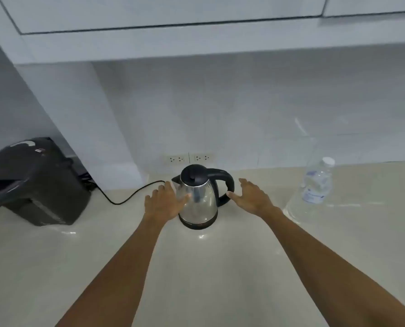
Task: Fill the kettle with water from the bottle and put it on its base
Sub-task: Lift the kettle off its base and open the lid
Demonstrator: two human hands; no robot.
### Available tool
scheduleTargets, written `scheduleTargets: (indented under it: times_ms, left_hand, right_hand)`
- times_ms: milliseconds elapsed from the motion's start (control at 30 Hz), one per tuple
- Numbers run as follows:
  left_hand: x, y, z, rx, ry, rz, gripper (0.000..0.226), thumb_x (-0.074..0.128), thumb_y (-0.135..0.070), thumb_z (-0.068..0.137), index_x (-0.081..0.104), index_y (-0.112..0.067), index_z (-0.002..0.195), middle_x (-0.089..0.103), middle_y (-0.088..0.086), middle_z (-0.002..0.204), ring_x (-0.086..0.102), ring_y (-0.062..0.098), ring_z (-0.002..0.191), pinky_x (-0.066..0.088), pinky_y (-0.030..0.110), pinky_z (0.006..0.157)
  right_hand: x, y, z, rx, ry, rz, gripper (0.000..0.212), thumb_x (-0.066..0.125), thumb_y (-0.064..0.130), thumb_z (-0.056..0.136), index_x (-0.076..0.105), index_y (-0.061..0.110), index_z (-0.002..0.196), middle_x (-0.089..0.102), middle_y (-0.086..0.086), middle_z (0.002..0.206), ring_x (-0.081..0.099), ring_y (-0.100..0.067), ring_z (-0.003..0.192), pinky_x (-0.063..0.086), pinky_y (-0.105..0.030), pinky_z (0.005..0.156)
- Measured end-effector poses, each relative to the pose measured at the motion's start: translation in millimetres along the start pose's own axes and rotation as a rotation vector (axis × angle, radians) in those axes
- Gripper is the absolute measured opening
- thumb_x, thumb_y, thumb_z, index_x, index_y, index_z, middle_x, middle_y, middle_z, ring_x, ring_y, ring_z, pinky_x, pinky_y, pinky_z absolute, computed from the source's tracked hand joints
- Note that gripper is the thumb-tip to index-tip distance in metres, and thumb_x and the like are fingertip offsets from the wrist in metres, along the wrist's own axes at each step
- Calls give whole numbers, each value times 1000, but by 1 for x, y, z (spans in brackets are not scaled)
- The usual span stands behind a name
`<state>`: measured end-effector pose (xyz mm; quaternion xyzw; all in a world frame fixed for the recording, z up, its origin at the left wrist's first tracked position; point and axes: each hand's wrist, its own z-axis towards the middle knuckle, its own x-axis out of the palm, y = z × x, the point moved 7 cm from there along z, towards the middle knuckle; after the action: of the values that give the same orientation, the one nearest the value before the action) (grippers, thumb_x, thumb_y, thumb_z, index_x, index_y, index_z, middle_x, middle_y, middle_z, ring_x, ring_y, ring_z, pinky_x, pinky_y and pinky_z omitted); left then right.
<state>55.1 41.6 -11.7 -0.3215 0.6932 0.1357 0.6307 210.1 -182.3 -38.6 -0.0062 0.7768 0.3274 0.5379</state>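
Your left hand (162, 201) and right hand (252, 196), fingers spread, flank lidded steel kettle (198, 199) on glossy beige counter (220, 267); clear plastic bottle (316, 182) right, white wall behind.

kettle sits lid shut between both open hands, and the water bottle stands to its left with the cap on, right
Not quite: in the head view the bottle stands to the right of the kettle, beyond the right hand. The rest holds: lid shut, cap on, left hand open.

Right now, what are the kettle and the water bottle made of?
The kettle body looks like polished steel: it mirrors the left hand beside it. Its lid and handle look like matte black plastic. The bottle looks like thin clear plastic, see-through, with a white cap and a printed label.
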Motion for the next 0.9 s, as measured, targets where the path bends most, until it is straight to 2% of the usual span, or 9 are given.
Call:
scheduleTargets:
  times_ms: [100, 167, 267, 333, 400, 467, 567, 700, 900]
  left_hand:
    - [12, 6, 20, -31, 34, -42, 108, 45, -84, 84, 24, -9, 159, 46, 10, 154, 47, 31, 140, 38, 50, 110]
    - [20, 13, 34, -39, 88, -155, 124, 55, -93, 66, 27, -12, 155, 49, 8, 151, 50, 31, 136, 41, 52, 109]
    - [30, 21, 50, 20, 154, -336, 137, 68, -97, 40, 32, -26, 151, 54, -4, 144, 53, 25, 134, 44, 51, 108]
    - [34, 19, 52, 38, 173, -454, 121, 84, -80, 48, 36, -33, 148, 56, -14, 134, 53, 18, 131, 47, 38, 105]
    - [38, 14, 52, 63, 188, -532, 98, 94, -48, 65, 38, -31, 144, 53, -23, 120, 52, 11, 121, 45, 15, 89]
    - [42, 11, 54, 83, 187, -578, 90, 95, -31, 70, 39, -31, 140, 50, -28, 115, 52, 6, 115, 40, 7, 78]
    - [49, 14, 59, 91, 176, -656, 94, 98, -32, 64, 43, -31, 140, 56, -21, 122, 54, 9, 121, 42, 11, 84]
    - [54, 20, 64, 70, 188, -704, 97, 100, -37, 58, 47, -30, 140, 60, -12, 129, 56, 11, 126, 49, 27, 99]
    - [39, 19, 65, 116, 150, -712, 107, 99, -58, 46, 51, -32, 138, 62, -11, 131, 58, 9, 125, 50, 37, 105]
  right_hand:
    - [6, -13, 22, 14, 22, 36, 87, 57, 60, 97, 22, 17, 163, 46, -10, 157, 47, -33, 142, 42, -49, 111]
    - [13, -17, 35, 0, 45, 92, 84, 62, 55, 96, 25, 19, 162, 52, -9, 151, 51, -33, 138, 44, -48, 109]
    - [23, -13, 48, -75, 69, 204, 67, 67, 40, 97, 37, 20, 153, 65, -5, 129, 65, -26, 112, 50, -38, 93]
    - [27, -13, 55, -95, 66, 256, 56, 66, 31, 100, 41, 17, 148, 66, -2, 115, 65, -22, 99, 47, -32, 85]
    - [29, -14, 60, -113, 44, 288, 44, 62, 27, 103, 45, 15, 142, 67, -5, 112, 66, -26, 101, 47, -32, 83]
    - [29, -16, 63, -131, 31, 293, 36, 59, 25, 105, 49, 14, 137, 69, -11, 113, 66, -29, 101, 47, -33, 81]
    - [28, -18, 67, -150, 17, 289, 30, 59, 25, 105, 52, 13, 132, 71, -14, 110, 67, -31, 96, 51, -35, 80]
    - [27, -16, 69, -163, 3, 276, 28, 59, 26, 105, 53, 11, 128, 71, -16, 107, 68, -32, 92, 55, -40, 82]
    - [15, -9, 65, -175, -44, 262, 26, 60, 26, 105, 54, 12, 125, 71, -15, 105, 67, -33, 95, 54, -41, 83]
